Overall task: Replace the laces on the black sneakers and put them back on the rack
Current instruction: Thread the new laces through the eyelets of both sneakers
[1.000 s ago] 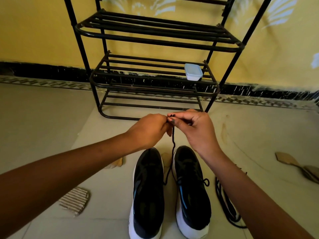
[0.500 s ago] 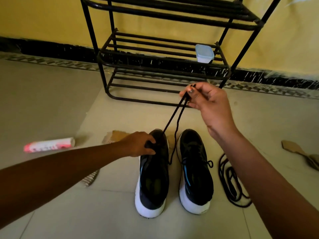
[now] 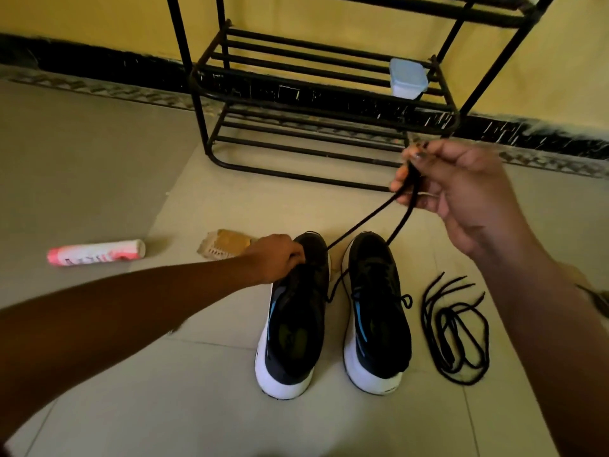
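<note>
The right hand (image 3: 461, 192) pinches two strands of a black lace (image 3: 362, 221) between thumb and fingers (image 3: 403, 174), raised above two black sneakers standing side by side on the floor (image 3: 164, 390). The left hand (image 3: 275, 258) grips the toe end of the left sneaker (image 3: 293, 324), its fingers curled. Loose laces (image 3: 454, 338) lie just beside the right sneaker (image 3: 379, 318), in front of the rack (image 3: 323, 94).

Looks like a room in a home, seen low over pale floor tiles (image 3: 197, 407). Backs onto a yellow wall (image 3: 99, 18) with black skirting (image 3: 99, 65) at its foot. Keeps a metal shoe rack (image 3: 316, 98) on the far side, 1 plastic tub (image 3: 408, 77) on a shelf. Has 2 black sneakers (image 3: 379, 324), loose laces (image 3: 454, 338) at right and a pink tube (image 3: 95, 253) at left on the floor.
</note>
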{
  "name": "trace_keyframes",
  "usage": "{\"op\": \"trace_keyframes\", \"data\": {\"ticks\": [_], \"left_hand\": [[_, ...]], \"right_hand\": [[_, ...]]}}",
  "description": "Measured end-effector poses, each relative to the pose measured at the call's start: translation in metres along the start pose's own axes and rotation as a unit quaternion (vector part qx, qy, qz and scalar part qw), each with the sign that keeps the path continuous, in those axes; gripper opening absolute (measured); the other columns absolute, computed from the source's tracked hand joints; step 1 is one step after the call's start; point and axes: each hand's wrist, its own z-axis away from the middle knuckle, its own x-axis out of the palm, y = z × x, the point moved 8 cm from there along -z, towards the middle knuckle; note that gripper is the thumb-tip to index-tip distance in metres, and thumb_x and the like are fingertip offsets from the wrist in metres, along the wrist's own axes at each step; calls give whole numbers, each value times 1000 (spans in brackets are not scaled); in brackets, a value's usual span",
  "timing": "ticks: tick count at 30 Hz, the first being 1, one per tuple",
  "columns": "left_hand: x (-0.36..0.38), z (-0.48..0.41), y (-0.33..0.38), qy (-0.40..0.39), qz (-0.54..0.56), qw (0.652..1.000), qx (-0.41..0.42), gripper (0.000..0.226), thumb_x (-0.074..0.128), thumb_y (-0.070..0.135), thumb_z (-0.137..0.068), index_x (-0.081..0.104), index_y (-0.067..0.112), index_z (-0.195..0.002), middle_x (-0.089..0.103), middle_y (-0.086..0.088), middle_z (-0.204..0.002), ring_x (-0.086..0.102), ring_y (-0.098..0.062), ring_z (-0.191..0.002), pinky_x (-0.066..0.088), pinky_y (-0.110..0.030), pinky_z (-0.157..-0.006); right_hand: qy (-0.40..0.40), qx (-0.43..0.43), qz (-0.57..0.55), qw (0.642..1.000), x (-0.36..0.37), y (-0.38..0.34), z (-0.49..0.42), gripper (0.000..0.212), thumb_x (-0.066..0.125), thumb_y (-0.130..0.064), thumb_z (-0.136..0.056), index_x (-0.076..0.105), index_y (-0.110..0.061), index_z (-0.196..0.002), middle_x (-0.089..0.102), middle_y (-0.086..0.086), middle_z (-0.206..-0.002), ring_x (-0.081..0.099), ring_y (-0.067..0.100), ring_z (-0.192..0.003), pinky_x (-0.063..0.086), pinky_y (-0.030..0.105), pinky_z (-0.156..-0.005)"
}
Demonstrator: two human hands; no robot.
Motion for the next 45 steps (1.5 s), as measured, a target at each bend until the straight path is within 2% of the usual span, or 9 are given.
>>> {"op": "trace_keyframes", "data": {"ticks": [10, 16, 19, 24, 28, 29, 33, 38, 45], "left_hand": [[6, -21, 18, -12, -102, 995, -18, 25, 47, 23, -96, 55, 7, -113, 49, -14, -120, 57, -33, -103, 42, -35, -79], [7, -23, 0, 2, 66, 992, -109, 19, 41, 12, -97, 47, 0, -109, 55, -19, -117, 54, -35, -106, 44, -39, -85], [11, -19, -14, -10, 282, 946, -160, 12, 37, 5, -97, 43, 11, -88, 55, -10, -100, 51, -25, -93, 40, -30, -69], [20, -4, -21, -2, 534, 822, -199, 25, 31, 10, -101, 41, 14, -79, 55, -3, -85, 54, -14, -75, 44, -23, -69], [9, 0, -15, 8, 301, 948, -108, 7, 53, 18, -94, 51, 11, -96, 57, -4, -95, 54, -17, -88, 43, -23, -71], [8, 0, -9, -8, 254, 964, -77, 22, 60, 20, -90, 51, 10, -107, 56, -4, -103, 54, -17, -95, 43, -23, -75], [15, 4, 7, -130, 235, 963, -33, 70, 73, 22, -79, 33, 15, -136, 45, 0, -128, 46, -15, -115, 42, -23, -90], [22, 0, 1, -131, 173, 976, -17, 99, 81, 34, -69, 22, 19, -147, 34, -6, -144, 37, -23, -131, 40, -33, -105], [38, 14, -9, -206, 242, 938, -138, 91, 77, 36, -73, 23, 31, -147, 35, 0, -146, 45, -25, -125, 57, -37, -80]], "right_hand": [[-211, 225, 162, 937, 57, 119, 38, 13, 56, -9, -93, 60, -7, -81, 66, 5, -64, 55, 9, -41, 45, 22, -43], [-320, 128, 300, 890, 102, 153, 68, 17, 54, -21, -95, 62, -7, -99, 60, 0, -69, 53, -1, -44, 45, 16, -52], [-336, 101, 327, 878, 109, 156, 70, 18, 53, -22, -96, 62, -7, -101, 57, -5, -67, 53, -4, -44, 42, 10, -52], [-307, 201, 191, 910, 96, 167, 66, 22, 55, -16, -95, 59, 5, -101, 62, 17, -80, 60, 26, -68, 50, 30, -61], [-240, 217, 112, 939, 80, 158, 54, 10, 54, -10, -94, 61, -4, -90, 62, 4, -77, 58, 7, -61, 47, 17, -54], [-206, 197, 125, 950, 70, 150, 46, 10, 56, -12, -93, 63, -10, -85, 60, 0, -73, 56, 6, -62, 47, 15, -54], [-67, 127, 98, 985, 29, 99, 14, 14, 58, -13, -91, 63, -20, -81, 61, -3, -74, 57, 10, -70, 47, 16, -54], [-1, 17, 58, 998, -4, 19, -5, 13, 54, -13, -93, 64, -18, -88, 64, -3, -75, 59, 6, -62, 45, 16, -50], [-18, -139, 183, 973, 2, -39, 2, 19, 57, -13, -93, 64, -27, -83, 65, -9, -72, 60, 4, -67, 45, 16, -53]]}}
